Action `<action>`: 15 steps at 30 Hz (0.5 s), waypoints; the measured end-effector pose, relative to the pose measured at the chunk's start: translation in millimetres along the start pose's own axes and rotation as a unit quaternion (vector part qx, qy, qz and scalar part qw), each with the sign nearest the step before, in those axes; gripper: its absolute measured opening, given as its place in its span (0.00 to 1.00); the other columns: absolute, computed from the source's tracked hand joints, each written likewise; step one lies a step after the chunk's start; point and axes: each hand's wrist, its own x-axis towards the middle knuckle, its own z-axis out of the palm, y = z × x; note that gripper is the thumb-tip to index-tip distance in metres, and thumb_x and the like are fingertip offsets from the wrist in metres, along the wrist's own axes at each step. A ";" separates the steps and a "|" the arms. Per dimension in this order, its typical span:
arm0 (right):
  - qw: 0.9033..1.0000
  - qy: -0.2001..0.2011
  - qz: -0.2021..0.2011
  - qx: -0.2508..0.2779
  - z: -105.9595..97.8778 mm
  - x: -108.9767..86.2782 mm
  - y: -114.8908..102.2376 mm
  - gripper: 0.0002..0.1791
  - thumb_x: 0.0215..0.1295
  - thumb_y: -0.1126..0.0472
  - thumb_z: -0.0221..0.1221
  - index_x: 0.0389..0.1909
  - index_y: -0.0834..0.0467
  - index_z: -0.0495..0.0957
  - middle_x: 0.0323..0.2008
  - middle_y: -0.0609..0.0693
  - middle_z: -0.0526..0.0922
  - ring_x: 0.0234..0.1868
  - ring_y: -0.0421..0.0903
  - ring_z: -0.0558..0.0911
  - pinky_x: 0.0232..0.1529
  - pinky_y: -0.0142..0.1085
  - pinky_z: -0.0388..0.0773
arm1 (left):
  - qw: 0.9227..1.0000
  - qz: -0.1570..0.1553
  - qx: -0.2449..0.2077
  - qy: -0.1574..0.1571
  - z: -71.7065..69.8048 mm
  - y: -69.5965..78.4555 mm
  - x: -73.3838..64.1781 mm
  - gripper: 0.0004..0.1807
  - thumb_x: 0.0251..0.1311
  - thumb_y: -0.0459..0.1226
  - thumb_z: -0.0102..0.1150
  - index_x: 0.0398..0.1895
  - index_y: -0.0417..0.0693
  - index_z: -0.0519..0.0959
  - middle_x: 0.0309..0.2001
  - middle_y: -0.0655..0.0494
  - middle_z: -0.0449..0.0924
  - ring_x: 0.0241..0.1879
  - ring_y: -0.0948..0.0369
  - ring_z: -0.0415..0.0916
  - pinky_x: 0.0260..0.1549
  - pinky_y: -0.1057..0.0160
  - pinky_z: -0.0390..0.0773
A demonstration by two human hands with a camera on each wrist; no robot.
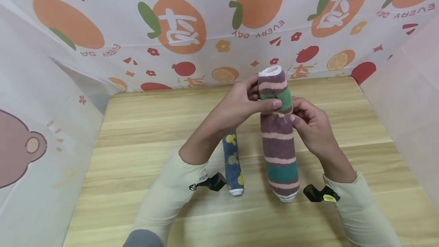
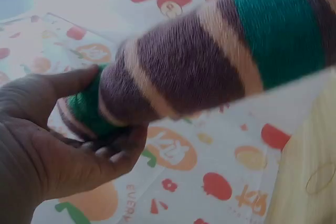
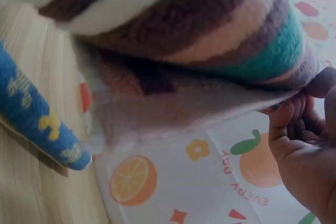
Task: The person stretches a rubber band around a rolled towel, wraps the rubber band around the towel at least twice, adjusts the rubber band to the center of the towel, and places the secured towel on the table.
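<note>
A thick striped towel (image 1: 279, 146), rolled into a tube, is held up over the table in purple, pink and green bands. My left hand (image 1: 245, 100) grips its upper part, thumb across the front green band and fingers behind. At the right side of the roll, just below that thumb, my right hand (image 1: 312, 125) pinches the cloth. A pale flap (image 3: 173, 114) hangs along the roll's underside in the right wrist view. White shows at both ends of the roll. To its left lies a narrow blue rolled cloth (image 1: 233, 167) with yellow figures, partly hidden behind my left forearm.
The wooden table (image 1: 137, 144) runs under both arms. A white curtain (image 1: 212, 18) printed with oranges stands along its far edge, with pale sheets (image 1: 41, 87) at the sides. A small black camera (image 1: 214, 181) sits on each wrist.
</note>
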 end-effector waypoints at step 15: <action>0.905 0.062 -0.145 -0.396 31.3 -0.1 -32.0 0.08 0.64 0.68 0.67 0.41 0.68 0.81 0.36 0.58 0.80 0.35 0.43 0.75 0.40 0.23 0.71 | 0.975 0.064 0.140 0.158 17.8 -4.5 -9.3 0.20 0.59 0.36 0.73 0.54 0.41 0.82 0.46 0.50 0.86 0.42 0.60 0.85 0.40 0.62 0.86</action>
